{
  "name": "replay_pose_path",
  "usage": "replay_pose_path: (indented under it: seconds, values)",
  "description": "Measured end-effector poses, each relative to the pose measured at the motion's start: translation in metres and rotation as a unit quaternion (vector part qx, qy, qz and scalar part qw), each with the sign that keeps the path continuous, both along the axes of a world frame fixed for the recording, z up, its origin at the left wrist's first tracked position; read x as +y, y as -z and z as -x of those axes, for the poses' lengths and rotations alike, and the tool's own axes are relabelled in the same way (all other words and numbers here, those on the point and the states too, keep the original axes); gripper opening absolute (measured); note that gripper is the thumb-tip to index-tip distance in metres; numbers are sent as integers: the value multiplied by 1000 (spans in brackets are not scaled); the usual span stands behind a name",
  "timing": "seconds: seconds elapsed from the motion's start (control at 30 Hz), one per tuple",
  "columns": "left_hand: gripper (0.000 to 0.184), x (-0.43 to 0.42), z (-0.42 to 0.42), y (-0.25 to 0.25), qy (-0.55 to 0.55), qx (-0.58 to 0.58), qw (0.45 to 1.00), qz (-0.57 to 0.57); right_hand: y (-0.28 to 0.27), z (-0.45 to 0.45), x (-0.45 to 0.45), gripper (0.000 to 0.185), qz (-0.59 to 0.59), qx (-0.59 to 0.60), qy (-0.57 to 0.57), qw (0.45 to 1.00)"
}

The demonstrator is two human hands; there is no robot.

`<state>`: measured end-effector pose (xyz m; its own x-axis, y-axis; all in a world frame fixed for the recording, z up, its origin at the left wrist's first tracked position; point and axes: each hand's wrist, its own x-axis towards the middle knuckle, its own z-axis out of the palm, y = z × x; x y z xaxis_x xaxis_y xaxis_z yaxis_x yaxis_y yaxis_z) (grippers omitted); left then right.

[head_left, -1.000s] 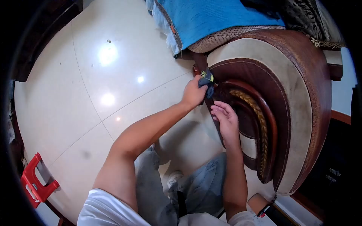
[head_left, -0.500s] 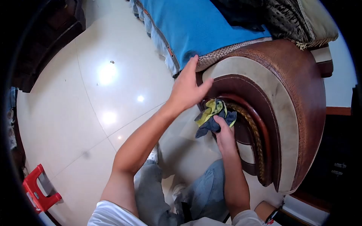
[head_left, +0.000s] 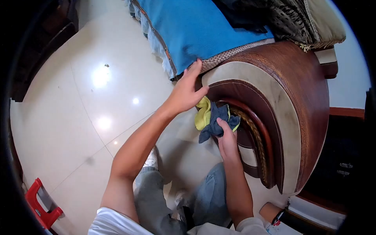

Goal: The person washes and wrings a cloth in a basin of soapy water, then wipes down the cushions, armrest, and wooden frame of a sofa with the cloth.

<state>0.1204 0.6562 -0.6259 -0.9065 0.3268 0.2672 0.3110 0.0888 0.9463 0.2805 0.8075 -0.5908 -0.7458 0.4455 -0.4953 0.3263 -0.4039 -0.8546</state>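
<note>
A crumpled cloth [head_left: 213, 119], dark grey-blue on one side and yellow-green on the other, hangs in front of the sofa arm's rounded end. My right hand [head_left: 227, 139] grips it, thumb on top. Higher up, my left hand [head_left: 188, 90] has its fingers stretched out and thumb apart, with nothing in it. Its fingertips reach the corner of the blue seat cover [head_left: 203, 31], though whether they press on it I cannot tell. The sofa arm [head_left: 270, 94] is brown leather with a cream band and a braided gold trim.
Dark patterned fabric [head_left: 290, 19] and an olive fringed cushion [head_left: 327, 23] lie on the sofa. A red plastic stool [head_left: 43, 205] stands on the glossy tiled floor [head_left: 78, 129] at lower left. Dark wooden furniture [head_left: 43, 47] is at upper left.
The view has shifted slightly, so the sofa appears further left. The cloth has changed shape, with more of its grey-blue side facing me. My right hand still holds it.
</note>
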Motion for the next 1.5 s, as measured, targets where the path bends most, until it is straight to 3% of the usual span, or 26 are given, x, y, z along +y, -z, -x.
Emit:
replay_pose_path:
  seconds: [0.07, 0.17, 0.2, 0.23, 0.3, 0.37, 0.4, 0.5, 0.63, 0.67, 0.7, 0.87, 0.9, 0.97, 1.1, 1.13, 1.23, 1.3, 1.37, 1.43, 1.47, 1.5]
  values:
    - [72, -10, -20, -2, -34, -43, 997, -50, 3, -1, 0, 41, 25, 2, 4, 1000]
    - [71, -4, -63, 11, 14, -169, 983, -65, 10, 1, -7, 40, 44, 49, 23, 998]
    - [67, -3, -73, -1, 52, -260, 960, -94, 18, 1, -6, 40, 59, 62, 20, 996]
    - [64, -4, -84, -20, 89, -350, 925, -121, 25, 2, -6, 44, 30, 72, -34, 996]
    - [60, -1, -93, -23, 124, -415, 888, -155, 9, -3, -14, 65, 43, 65, -79, 994]
    - [59, 1, -88, 0, 124, -368, 905, -172, -14, 6, -22, 85, 153, 116, -90, 977]
    - [56, 2, -84, 0, 113, -361, 911, -166, -14, 5, -21, 92, 94, 97, -100, 986]
    - [56, 21, -73, -7, -67, -359, 906, -216, 5, -3, -3, 91, -2, -3, -87, 996]
    - [52, 76, -61, -27, -117, -215, 947, -208, 4, -2, 7, 60, 157, -99, 58, 981]
    - [51, 95, -60, -32, -149, -152, 958, -190, 10, -4, 9, 44, 180, -63, 81, 978]
    - [51, 102, -62, -43, -172, -171, 953, -183, 4, -5, 4, 41, 124, -38, 70, 989]
    - [47, 83, -91, -68, -51, -148, 966, -205, 24, -21, 8, 40, 170, 48, 67, 982]
    - [46, 86, -100, -73, -58, -103, 975, -187, 21, -25, 7, 41, 192, 83, 55, 976]
    - [46, 81, -112, -88, -17, -121, 981, -151, 9, -28, 8, 46, 230, 151, 31, 961]
    - [61, 61, -126, -83, 72, 18, 997, -14, 17, -38, 9, 57, 254, 174, 49, 950]
    - [66, 51, -126, -88, 138, 0, 990, 25, 9, -38, 5, 58, 266, 179, 58, 945]
    - [66, 30, -116, -81, 123, 21, 992, 29, -15, -32, -1, 61, 302, 192, 73, 931]
    - [66, 26, -110, -65, 64, 41, 996, 42, -44, -20, -13, 73, 292, 135, 56, 945]
    - [63, 17, -109, -55, 59, 32, 994, 89, -48, -19, -23, 65, 301, 157, 1, 941]
    - [68, 10, -115, -47, 86, 86, 987, 107, -24, -13, -27, 59, 151, 101, 14, 983]
    - [70, 7, -117, -44, 92, 113, 984, 101, -20, -16, -24, 46, 149, 111, 67, 980]
    - [72, 4, -117, -44, 98, 141, 981, 91, -28, -13, -28, 43, 63, 111, 73, 989]
